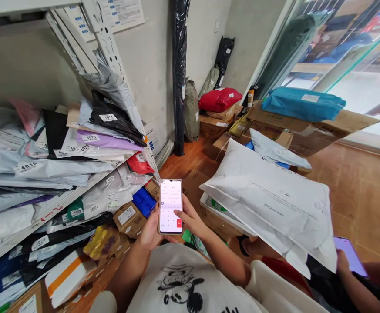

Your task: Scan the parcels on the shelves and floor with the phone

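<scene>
A smartphone [170,193] is upright in front of my chest, its lit screen showing a number keypad with a red key at the lower right. My left hand [149,229] grips it along the left side and lower edge. On the other side, my right hand [191,217] is closed around the right edge, its thumb over the keypad; the fingers behind the phone are hidden. Below the phone are a cardboard box [130,218] to the left and a green-and-white packet [196,243] by my right forearm.
On the left, a white metal shelf [109,56] holds several number-labelled parcels. A large white mailer bag [264,195] lies at the right, beyond it a blue parcel [304,103] on cardboard. A red parcel [219,100] sits by the wall. Another person's hand [341,263] holds a phone [351,256].
</scene>
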Demonstrator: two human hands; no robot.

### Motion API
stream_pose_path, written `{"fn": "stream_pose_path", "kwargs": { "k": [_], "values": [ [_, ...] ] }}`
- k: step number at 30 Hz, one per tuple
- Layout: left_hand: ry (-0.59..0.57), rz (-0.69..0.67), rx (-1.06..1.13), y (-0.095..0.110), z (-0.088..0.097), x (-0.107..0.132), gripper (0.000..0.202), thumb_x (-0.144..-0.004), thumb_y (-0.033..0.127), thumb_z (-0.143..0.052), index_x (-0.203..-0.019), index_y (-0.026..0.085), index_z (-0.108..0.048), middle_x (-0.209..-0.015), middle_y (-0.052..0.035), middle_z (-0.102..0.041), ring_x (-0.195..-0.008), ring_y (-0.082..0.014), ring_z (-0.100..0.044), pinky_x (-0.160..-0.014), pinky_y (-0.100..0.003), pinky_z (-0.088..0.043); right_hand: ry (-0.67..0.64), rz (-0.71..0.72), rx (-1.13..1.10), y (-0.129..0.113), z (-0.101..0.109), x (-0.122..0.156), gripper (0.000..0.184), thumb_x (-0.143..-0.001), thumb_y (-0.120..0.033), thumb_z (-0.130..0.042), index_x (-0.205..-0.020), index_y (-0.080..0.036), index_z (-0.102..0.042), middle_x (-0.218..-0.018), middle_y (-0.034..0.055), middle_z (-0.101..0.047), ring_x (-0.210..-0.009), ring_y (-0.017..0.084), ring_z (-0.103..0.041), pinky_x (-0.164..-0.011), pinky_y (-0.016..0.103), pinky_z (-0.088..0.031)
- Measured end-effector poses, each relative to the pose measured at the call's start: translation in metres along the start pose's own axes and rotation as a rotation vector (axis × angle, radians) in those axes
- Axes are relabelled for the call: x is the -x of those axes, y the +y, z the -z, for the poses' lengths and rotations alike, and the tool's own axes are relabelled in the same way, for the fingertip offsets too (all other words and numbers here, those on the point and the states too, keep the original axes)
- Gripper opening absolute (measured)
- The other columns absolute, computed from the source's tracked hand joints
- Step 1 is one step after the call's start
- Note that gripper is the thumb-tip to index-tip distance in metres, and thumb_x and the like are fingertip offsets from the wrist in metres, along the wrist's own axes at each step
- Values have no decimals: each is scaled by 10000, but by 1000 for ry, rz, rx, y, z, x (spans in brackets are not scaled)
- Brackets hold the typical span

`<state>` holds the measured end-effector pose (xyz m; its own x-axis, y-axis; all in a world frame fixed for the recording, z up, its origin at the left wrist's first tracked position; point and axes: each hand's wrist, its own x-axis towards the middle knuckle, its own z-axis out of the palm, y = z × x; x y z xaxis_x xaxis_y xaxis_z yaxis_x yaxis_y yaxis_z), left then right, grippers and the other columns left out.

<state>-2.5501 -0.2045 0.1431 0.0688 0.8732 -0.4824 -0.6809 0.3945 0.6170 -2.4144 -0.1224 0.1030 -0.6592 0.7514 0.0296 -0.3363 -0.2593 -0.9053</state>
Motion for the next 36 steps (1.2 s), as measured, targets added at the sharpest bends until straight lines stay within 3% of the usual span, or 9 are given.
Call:
{"fn": "stream_pose_path", "kwargs": {
  "k": [10,17,20,23,26,28,31,33,36],
  "values": [
    [-70,-40,-6,-8,9,7,871,-823,223,-446,-1520,373,54,-1403,-92,-506,-953,-314,-663,-607,-474,-590,-79,-18,-116,-13,4,4,709,-657,-125,-582,-1334,-301,-466,-1339,-16,-591,-1264,262,-490,-1052,457,-376],
    [-203,-67,-21,-8,11,11,981,-713,100,-405,-1503,437,69,-1376,-35,-534,-1043,-312,-635,-728,-511,-570,9,-33,-96,-17,0,4,581,-731,-192,-587,-1300,-275,-506,-1295,0,-619,-1210,252,-533,-1046,437,-393],
    [-207,-73,3,-12,7,9,936,-748,128,-406,-1501,449,49,-1374,-28,-534,-1018,-294,-645,-741,-515,-567,-8,-32,-84,-18,3,6,622,-749,-259,-689,-1327,-288,-460,-1304,20,-604,-1198,248,-543,-1020,430,-419],
    [-190,-81,-13,-22,2,4,849,-811,218,-437,-1507,442,-7,-1406,-43,-498,-1022,-298,-634,-708,-491,-574,-83,-21,-48,-16,12,12,876,-590,-206,-835,-1353,-289,-413,-1291,38,-603,-1171,257,-554,-998,422,-427],
    [-163,-10,-147,-28,5,-9,645,-892,412,-447,-1501,359,-241,-1320,-108,-551,-1003,-318,-624,-621,-414,-571,-39,-109,-166,-4,25,18,817,-559,-323,-853,-1286,-272,-483,-1190,47,-658,-1026,263,-624,-876,400,-492],
    [-25,-32,-303,-23,19,-27,581,-892,542,-443,-1398,257,-468,-1147,-142,-615,-939,-294,-630,-574,-341,-552,98,-196,-292,8,34,20,627,-627,-463,-781,-1181,-260,-570,-1106,50,-696,-930,262,-658,-803,390,-515],
    [536,-196,-547,13,61,-71,483,-892,470,-488,-1276,190,-571,-976,-112,-636,-922,-237,-629,-656,-308,-554,270,-308,-403,29,48,18,499,-669,-529,-715,-1077,-255,-628,-1001,55,-731,-850,284,-687,-768,429,-528],
    [897,-233,-666,53,98,-110,489,-885,320,-507,-1353,181,-482,-1127,-123,-623,-1088,-248,-592,-851,-360,-531,324,-364,-436,43,58,14,492,-668,-523,-712,-1084,-272,-630,-993,55,-740,-854,310,-698,-788,475,-528],
    [1123,-243,-771,115,145,-177,684,-867,267,-520,-1484,125,-261,-1469,-199,-368,-1389,-306,-319,-1094,-433,-334,424,-431,-434,64,72,5,495,-683,-537,-692,-1122,-317,-632,-1057,46,-743,-926,320,-702,-839,490,-528]
  ]
}}
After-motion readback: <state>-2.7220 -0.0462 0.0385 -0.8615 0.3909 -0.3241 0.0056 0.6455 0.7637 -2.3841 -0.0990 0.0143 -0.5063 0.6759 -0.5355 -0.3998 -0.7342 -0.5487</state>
